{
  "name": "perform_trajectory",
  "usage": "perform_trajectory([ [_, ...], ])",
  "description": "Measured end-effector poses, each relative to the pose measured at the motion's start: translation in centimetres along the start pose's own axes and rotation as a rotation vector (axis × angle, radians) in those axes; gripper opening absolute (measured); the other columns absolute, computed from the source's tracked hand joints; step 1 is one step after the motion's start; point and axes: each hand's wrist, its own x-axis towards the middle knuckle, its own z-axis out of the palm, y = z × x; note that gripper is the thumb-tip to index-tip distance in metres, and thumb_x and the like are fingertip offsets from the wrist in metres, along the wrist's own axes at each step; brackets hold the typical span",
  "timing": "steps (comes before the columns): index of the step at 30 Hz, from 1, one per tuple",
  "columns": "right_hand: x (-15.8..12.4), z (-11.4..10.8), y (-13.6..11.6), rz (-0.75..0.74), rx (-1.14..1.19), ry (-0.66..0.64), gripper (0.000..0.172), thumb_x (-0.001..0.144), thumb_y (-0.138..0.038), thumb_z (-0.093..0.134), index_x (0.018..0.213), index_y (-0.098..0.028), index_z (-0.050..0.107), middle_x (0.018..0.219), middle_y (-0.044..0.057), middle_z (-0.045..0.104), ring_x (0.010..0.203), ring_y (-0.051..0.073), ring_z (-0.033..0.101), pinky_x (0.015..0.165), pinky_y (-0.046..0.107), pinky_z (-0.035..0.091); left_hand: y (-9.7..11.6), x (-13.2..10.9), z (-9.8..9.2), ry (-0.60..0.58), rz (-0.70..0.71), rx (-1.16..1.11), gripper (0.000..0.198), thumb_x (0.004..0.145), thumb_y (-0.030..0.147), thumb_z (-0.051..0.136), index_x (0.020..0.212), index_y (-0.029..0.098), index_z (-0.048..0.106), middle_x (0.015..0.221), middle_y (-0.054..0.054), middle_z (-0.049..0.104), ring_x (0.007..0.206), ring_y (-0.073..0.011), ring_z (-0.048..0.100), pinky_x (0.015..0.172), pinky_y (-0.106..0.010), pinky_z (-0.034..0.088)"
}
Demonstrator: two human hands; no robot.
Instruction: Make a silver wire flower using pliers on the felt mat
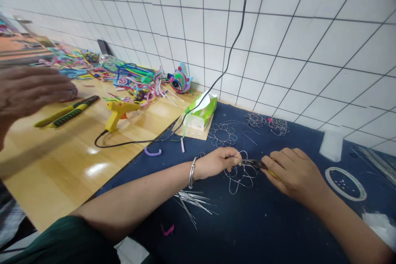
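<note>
My left hand (218, 163), with a silver bangle at the wrist, pinches a flower-shaped piece of bent wire (240, 180) whose loops spread below the fingers. My right hand (289, 169) is closed round the yellow handles of a pair of pliers (255, 163). The jaws of the pliers point left and meet the wire right beside my left fingertips. Just beyond, a similar wire flower (222, 134) lies flat on the dark blue mat (278, 222). Cut straight wires (194, 202) lie in a loose bundle below my left forearm.
Against the tiled wall lie more wire flowers (266, 123) and a green tissue pack (201, 111). A shallow round lid (345, 183) with small beads sits at right. On the wooden table are a yellow glue gun (119, 114), pliers (66, 113), pipe cleaners (136, 74) and another person's hand (34, 90).
</note>
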Motion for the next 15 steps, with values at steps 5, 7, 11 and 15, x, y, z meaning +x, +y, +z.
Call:
perform_trajectory([
  [5, -0.05, 0.22, 0.02, -0.006, 0.011, 0.032, 0.019, 0.083, -0.031, 0.051, 0.094, -0.019, 0.058, 0.076, 0.003, 0.054, 0.07, 0.015, 0.04, 0.065, 0.031, 0.026, -0.15, -0.01, 0.1, -0.001, -0.013, -0.125, 0.017, 0.084, 0.03, 0.049, 0.081, 0.014, 0.055, 0.07, 0.001, 0.048, 0.06, -0.008, 0.045, 0.064, -0.024, 0.041],
  [7, -0.08, 0.36, -0.01, -0.003, 0.007, 0.029, 0.019, 0.083, -0.031, 0.051, 0.095, -0.019, 0.059, 0.076, 0.003, 0.054, 0.07, 0.015, 0.04, 0.064, 0.031, 0.026, -0.22, -0.02, 0.16, 0.007, -0.011, -0.146, 0.016, 0.083, 0.029, 0.05, 0.082, 0.014, 0.056, 0.07, 0.001, 0.048, 0.06, -0.0076, 0.044, 0.064, -0.024, 0.04],
  [11, -0.08, 0.66, -0.1, 0.004, 0.002, 0.024, 0.019, 0.082, -0.031, 0.051, 0.095, -0.019, 0.059, 0.075, 0.003, 0.054, 0.069, 0.015, 0.039, 0.064, 0.031, 0.026, -0.14, -0.08, 0.42, 0.048, -0.021, -0.181, 0.016, 0.082, 0.029, 0.052, 0.08, 0.014, 0.055, 0.068, 0.002, 0.047, 0.059, -0.0072, 0.043, 0.063, -0.023, 0.039],
  [15, -0.09, 0.83, -0.21, 0.011, -0.001, 0.04, 0.018, 0.082, -0.031, 0.052, 0.094, -0.019, 0.059, 0.074, 0.002, 0.054, 0.068, 0.014, 0.039, 0.064, 0.031, 0.026, -0.02, -0.09, 0.7, 0.094, -0.032, -0.195, 0.016, 0.081, 0.029, 0.052, 0.077, 0.014, 0.054, 0.066, 0.003, 0.046, 0.057, -0.0069, 0.043, 0.063, -0.023, 0.038],
])
